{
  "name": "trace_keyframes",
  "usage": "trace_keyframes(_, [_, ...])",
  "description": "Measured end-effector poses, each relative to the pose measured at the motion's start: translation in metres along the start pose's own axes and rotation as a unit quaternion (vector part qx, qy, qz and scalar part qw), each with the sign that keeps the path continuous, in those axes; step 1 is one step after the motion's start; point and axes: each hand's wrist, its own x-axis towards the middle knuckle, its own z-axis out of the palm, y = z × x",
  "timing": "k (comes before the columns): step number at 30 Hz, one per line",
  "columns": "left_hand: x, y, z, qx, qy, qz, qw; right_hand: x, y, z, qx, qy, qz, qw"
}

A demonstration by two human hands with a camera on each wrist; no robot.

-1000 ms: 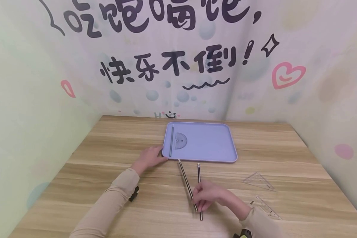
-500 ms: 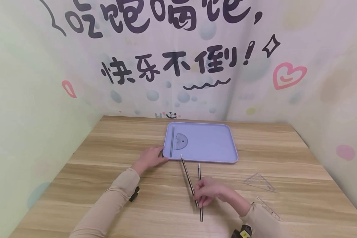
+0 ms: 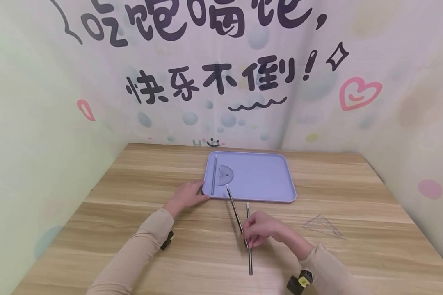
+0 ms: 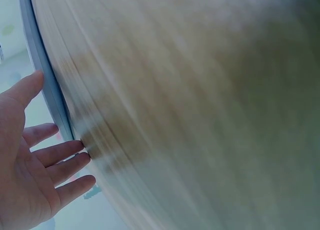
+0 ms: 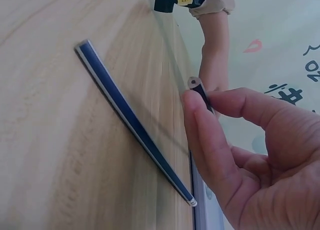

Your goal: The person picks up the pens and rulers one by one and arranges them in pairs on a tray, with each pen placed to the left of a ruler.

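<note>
My right hand (image 3: 260, 229) pinches a dark striped pencil (image 3: 234, 209) near its lower end, between thumb and fingers. Its white-tipped far end is over the front edge of the lilac tray (image 3: 262, 178). In the right wrist view, the unsharpened end of that pencil (image 5: 194, 82) pokes out past the fingertips. A second striped pencil (image 3: 250, 262) lies on the table below this hand. My left hand (image 3: 186, 196) touches the tray's front left corner, its fingers extended along the rim (image 4: 52, 97) in the left wrist view. Inside the tray are a dark greenish pencil (image 3: 214, 175) and a clear protractor (image 3: 226, 175).
A clear set square (image 3: 323, 226) lies on the wooden table (image 3: 162, 164) to the right. Behind the table hangs a printed cloth (image 3: 184, 131) with large writing.
My right hand has lifted the pinched pencil forward, so its white tip has passed from in front of the tray to over it. The right sleeve now covers the second clear ruler. My left hand stays put.
</note>
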Motion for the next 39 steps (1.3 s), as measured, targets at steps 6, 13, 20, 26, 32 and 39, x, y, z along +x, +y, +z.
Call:
trace_keyframes(6, [0.0, -0.001, 0.0, 0.003, 0.003, 0.004, 1.0, 0.006, -0.004, -0.007, 0.0, 0.008, 0.0, 1.0])
trace_keyframes(13, [0.0, 0.0, -0.001, -0.002, -0.002, 0.003, 1.0, 0.011, -0.008, -0.013, -0.001, 0.016, 0.003, 1.0])
trace_keyframes(20, [0.0, -0.001, 0.0, 0.002, -0.002, 0.0, 1.0, 0.018, -0.011, -0.018, 0.003, 0.028, 0.007, 1.0])
trace_keyframes(26, [0.001, -0.002, 0.001, 0.004, -0.001, 0.002, 1.0, 0.021, -0.014, -0.02, 0.002, 0.03, 0.008, 1.0])
trace_keyframes(32, [0.001, -0.002, 0.001, 0.008, 0.001, 0.006, 0.9999, 0.025, -0.016, -0.023, -0.009, 0.035, 0.012, 0.999])
trace_keyframes(39, [0.001, -0.001, -0.001, 0.005, -0.003, 0.003, 1.0, 0.031, -0.018, -0.028, -0.005, 0.045, 0.023, 0.999])
